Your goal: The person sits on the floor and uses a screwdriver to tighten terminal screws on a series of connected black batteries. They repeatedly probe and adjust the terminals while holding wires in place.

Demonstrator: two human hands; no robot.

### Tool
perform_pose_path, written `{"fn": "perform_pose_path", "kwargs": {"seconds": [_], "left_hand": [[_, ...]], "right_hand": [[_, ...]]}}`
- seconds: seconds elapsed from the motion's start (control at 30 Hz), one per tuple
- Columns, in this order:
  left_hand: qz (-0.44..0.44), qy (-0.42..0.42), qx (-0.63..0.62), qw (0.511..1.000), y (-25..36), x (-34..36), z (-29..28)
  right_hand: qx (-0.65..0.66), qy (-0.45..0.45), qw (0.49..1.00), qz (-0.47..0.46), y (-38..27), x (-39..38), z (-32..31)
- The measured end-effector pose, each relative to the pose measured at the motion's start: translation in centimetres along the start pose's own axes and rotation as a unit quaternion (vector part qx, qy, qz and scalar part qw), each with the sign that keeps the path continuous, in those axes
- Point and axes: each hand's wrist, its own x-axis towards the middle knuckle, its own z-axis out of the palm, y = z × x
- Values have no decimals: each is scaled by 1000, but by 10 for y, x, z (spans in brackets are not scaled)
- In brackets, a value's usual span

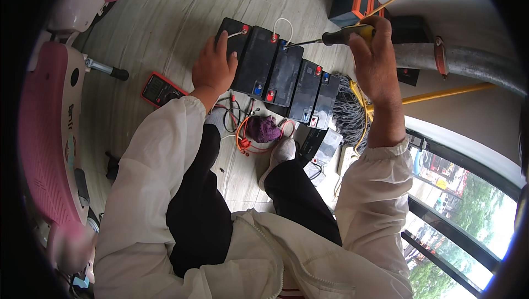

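Note:
Several black batteries stand side by side on the floor, with red and blue terminals at their ends. My left hand [215,66] lies on the side and top edge of the leftmost battery [238,56], fingers apart. My right hand [376,59] is closed around the dark and yellow handle of a screwdriver [337,37]. The screwdriver's thin shaft points left, its tip at the blue terminal [284,44] of the third battery [285,73]. A white wire [285,20] loops between that terminal and the red terminal [274,38] on the second battery.
A red multimeter [161,88] lies left of the batteries. Red and black leads and a purple cloth [263,129] are near my feet. A grey mop head [349,113], a pipe [468,62] and an orange-black box [352,5] stand right; a pink scooter [52,134] stands left.

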Motion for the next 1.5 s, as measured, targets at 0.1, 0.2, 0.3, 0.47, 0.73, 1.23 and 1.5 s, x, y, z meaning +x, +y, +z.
{"fn": "perform_pose_path", "kwargs": {"seconds": [0.1, 0.2, 0.3, 0.47, 0.73, 1.23, 1.5], "left_hand": [[5, 2, 5, 1000, 0, 0, 0], [-7, -10, 0, 1000, -1, -1, -2], [-10, -19, -8, 1000, 0, 0, -4], [-4, -8, -9, 1000, 0, 0, -3], [-4, -11, -8, 1000, 0, 0, -4], [-1, -6, -5, 1000, -1, 0, -2], [1, 4, 6, 1000, -2, -1, -2]], "right_hand": [[1, 8, 1000, -12, 5, 0, 3], [12, 17, 1000, 18, -7, -2, 5], [-4, 20, 1000, 23, -9, -2, 3], [-41, 31, 998, 19, -11, -2, 5], [-83, 18, 995, 58, -23, 1, 2], [-84, 40, 995, 34, -24, 1, 3], [-86, 0, 994, 72, -24, 3, 1]]}}
